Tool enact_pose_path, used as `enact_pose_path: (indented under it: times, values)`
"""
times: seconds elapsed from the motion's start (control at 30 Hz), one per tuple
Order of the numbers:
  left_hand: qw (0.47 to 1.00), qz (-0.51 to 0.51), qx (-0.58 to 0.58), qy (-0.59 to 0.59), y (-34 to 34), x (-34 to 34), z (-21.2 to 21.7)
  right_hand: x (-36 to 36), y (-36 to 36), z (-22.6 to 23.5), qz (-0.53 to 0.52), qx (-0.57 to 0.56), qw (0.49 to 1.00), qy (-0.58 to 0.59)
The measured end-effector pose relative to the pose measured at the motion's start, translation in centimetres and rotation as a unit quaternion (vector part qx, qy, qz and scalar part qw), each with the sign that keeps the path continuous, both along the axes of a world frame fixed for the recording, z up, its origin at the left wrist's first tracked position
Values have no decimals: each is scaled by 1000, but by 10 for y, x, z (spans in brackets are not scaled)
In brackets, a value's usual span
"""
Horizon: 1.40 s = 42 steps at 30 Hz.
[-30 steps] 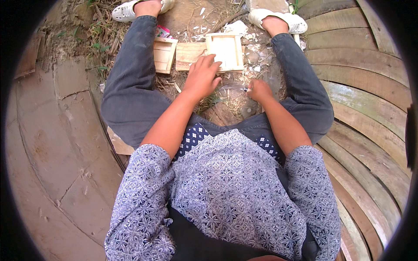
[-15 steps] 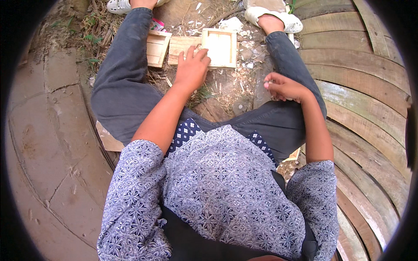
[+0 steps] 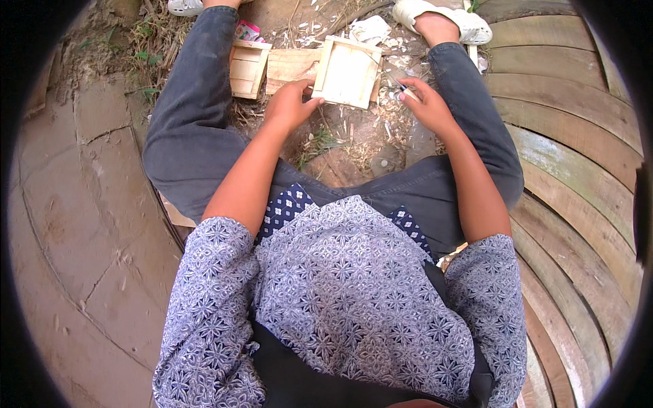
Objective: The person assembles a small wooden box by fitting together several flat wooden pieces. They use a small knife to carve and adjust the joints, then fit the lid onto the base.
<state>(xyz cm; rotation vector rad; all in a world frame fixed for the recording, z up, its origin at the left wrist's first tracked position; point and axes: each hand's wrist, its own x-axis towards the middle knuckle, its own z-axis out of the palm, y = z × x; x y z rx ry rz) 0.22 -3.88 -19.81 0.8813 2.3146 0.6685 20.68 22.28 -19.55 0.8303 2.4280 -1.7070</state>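
My left hand [image 3: 291, 104] has the near left corner of a shallow square wooden tray [image 3: 348, 73], thumb on its rim and fingers partly hidden behind it. The tray is pale with a raised border and sits slightly tilted. To its right, my right hand [image 3: 427, 105] is closed round a slim pointed tool [image 3: 407, 91] with a light handle and a dark collar. Its thin tip points toward the tray but stays apart from it. The tool's exact kind is too small to make out.
A second wooden tray [image 3: 247, 70] lies by my left leg, with a flat board [image 3: 291, 66] between the two. Wood shavings and pale scraps [image 3: 371, 30] litter the ground. Curved planks [image 3: 568, 95] line the right side; cracked brown ground [image 3: 88, 224] spreads on the left.
My left hand has moved from the board to the tray's near left corner, and the tray has turned slightly. The right hand has moved left and forward, bringing the pointed tool into view.
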Motion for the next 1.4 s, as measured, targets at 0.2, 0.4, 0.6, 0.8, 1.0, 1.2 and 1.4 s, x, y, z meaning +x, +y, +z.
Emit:
enact_pose_path:
  times: [0.2,0.4,0.6,0.8,1.0,1.2,1.4]
  values:
    - [999,14,-14,-30,1,0,5,20,-8,20,117,-103,984,-82]
    - [1000,20,11,-17,5,4,-11,8,-5,37,190,-148,965,-105]
    - [996,47,25,-65,12,5,-12,6,-3,36,171,-180,958,-142]
    - [990,64,46,-120,14,6,-11,-7,-11,48,118,-182,960,-179]
    - [937,153,87,-300,8,4,-18,-12,-19,40,19,-136,989,-44]
    - [841,186,136,-489,10,-6,-4,-2,-1,-2,44,-117,988,-93]
    - [787,247,258,-503,18,-11,20,-4,-2,7,31,-92,991,-94]
